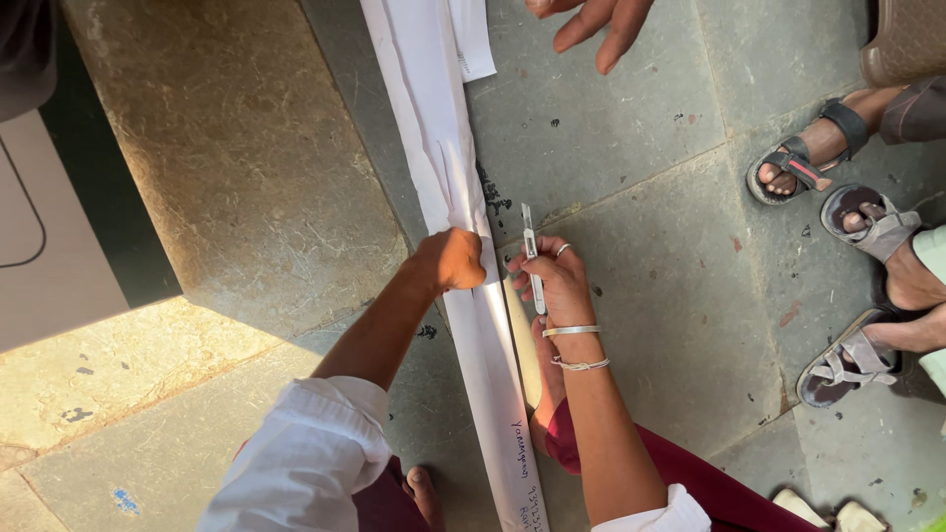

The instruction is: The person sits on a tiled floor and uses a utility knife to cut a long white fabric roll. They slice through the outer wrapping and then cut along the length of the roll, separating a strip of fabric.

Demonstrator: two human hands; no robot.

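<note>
The long white strip [463,246] lies flat on the stone floor [631,148] and runs straight away from me, its long axis going from between my knees up toward the far edge of the view, so both my hands sit on it about halfway along. My left hand [451,259] is clenched into a fist and presses down on the strip's left side, knuckles on the sheet, pinning it. My right hand [557,281] rests just beside the strip's right edge and grasps a slim utility knife [532,258], its blade pointing away from me, parallel to the strip and close against that edge. Of the two, the left hand is the one actually on the strip; the right is the one touching its border with the tool. The strip looks like thin, stiff sheet, smooth and matt, with long creases and a folded flap farther along; there is handwriting on the end near me. Two metal bangles [574,345] circle my right wrist and a ring sits on one finger. The floor is grey stone slabs with dark specks and joints. Beyond the strip's far part another person's hand [591,25] hangs open, well apart from mine, and to the right of the strip feet in sandals [847,197] stand on the slabs.
</note>
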